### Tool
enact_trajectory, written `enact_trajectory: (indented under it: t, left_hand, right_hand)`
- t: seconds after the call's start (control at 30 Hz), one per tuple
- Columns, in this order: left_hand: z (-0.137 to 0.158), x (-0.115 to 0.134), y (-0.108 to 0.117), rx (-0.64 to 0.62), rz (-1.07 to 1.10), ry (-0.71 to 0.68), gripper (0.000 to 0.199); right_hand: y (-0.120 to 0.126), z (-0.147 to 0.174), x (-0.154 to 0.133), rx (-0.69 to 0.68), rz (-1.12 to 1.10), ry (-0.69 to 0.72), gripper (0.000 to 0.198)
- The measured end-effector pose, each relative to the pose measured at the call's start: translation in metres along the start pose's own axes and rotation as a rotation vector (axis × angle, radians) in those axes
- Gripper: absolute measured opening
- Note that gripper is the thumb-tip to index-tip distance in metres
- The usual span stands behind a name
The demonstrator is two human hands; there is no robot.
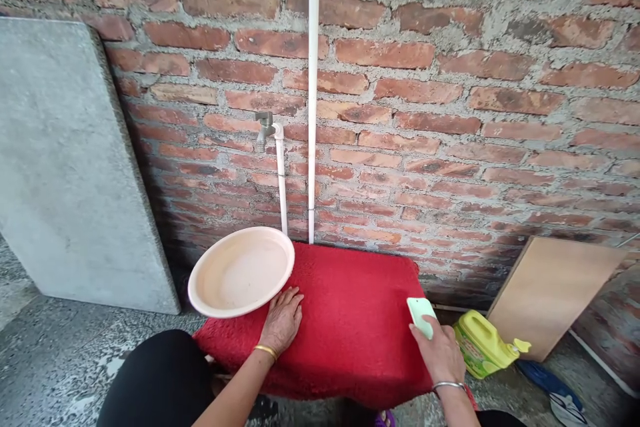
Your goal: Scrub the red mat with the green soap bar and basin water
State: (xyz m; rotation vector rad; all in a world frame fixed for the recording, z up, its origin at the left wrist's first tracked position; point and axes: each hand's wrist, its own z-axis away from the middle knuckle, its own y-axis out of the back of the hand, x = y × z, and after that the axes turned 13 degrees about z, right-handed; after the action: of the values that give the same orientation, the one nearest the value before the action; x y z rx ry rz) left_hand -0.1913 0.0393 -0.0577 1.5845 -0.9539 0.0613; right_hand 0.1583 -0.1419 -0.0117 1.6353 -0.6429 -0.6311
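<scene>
Red pile cloth (350, 320) lies over a low support, front edge hanging down. Pale-green flat-backed tool (416, 310), probably a scrubbing brush (underside hidden), is at the cloth's right end, in the right hand (443, 350). Whether it touches the pile: cannot tell.

Technique, my judgement: the step looks like working the cloth with the tool while the other hand steadies it. Best done with the left palm (283, 320) weighted and pressing slightly away from the tool, so the pile lies taut and does not ruck. Tool face should sit level, with even pressure; near the right edge, lighter strokes would avoid dragging the cloth off its support. The cream basin (245, 273) sits on the cloth's left rear corner, overhanging the side, so a hard pull on the cloth could shift or tip it.

Pose: left forearm comes in from the bottom edge, angled up and right; hand palm-down, fingers loosely spread and gripping nothing, just beside the basin rim. Contact with the rim unclear. Right forearm angles up and left; fingers are closed around the tool's near end, thumb on the left side, far end exposed.
</scene>
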Motion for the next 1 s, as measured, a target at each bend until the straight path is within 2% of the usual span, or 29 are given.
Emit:
enact_trajectory:
  t: [0.07, 0.17, 0.23, 0.3, 0.37, 0.47, 0.57, 0.63, 0.7, 0.77, 0.83, 0.9, 1.0]
  left_hand:
    - [0.000, 0.000, 0.001, 0.003, 0.000, -0.003, 0.039]
    - [0.001, 0.000, 0.001, 0.010, -0.001, -0.006, 0.039]
    - [0.001, -0.001, 0.001, 0.011, -0.008, -0.007, 0.038]
    - [0.001, -0.002, 0.001, 0.003, -0.019, -0.007, 0.039]
    - [0.001, -0.001, 0.001, -0.004, -0.024, -0.006, 0.039]
    - [0.000, -0.001, 0.002, 0.001, -0.011, -0.001, 0.039]
    - [0.000, 0.000, 0.002, 0.003, -0.001, 0.008, 0.038]
    - [0.000, -0.001, 0.001, 0.002, -0.001, 0.007, 0.038]
    - [0.000, -0.002, 0.001, 0.006, 0.001, 0.004, 0.039]
    - [0.000, -0.002, 0.001, 0.012, 0.003, 0.001, 0.039]
    - [0.000, -0.003, 0.001, 0.014, 0.002, -0.002, 0.039]
    - [0.000, -0.002, 0.001, 0.010, -0.004, -0.002, 0.039]
    - [0.000, -0.001, 0.001, 0.002, -0.012, 0.001, 0.037]
  right_hand:
    - [-0.002, 0.010, -0.008, -0.008, -0.105, 0.020, 0.048]
    - [-0.008, 0.033, -0.039, -0.077, -0.203, 0.152, 0.041]
    - [-0.011, 0.043, -0.055, -0.100, -0.199, 0.259, 0.036]
    - [-0.012, 0.043, -0.057, -0.085, -0.139, 0.301, 0.035]
    - [-0.011, 0.035, -0.044, -0.074, -0.061, 0.248, 0.036]
    - [-0.007, 0.019, -0.014, -0.065, 0.006, 0.078, 0.041]
    - [-0.002, 0.014, -0.002, -0.027, -0.042, -0.023, 0.045]
    - [-0.001, 0.020, -0.012, -0.040, -0.143, 0.002, 0.044]
    - [-0.002, 0.028, -0.028, -0.079, -0.236, 0.100, 0.039]
    - [-0.004, 0.034, -0.041, -0.109, -0.262, 0.211, 0.035]
    - [-0.005, 0.034, -0.042, -0.122, -0.226, 0.252, 0.033]
    - [-0.003, 0.027, -0.029, -0.104, -0.144, 0.203, 0.035]
    - [0.003, 0.013, -0.001, -0.050, -0.009, 0.030, 0.041]
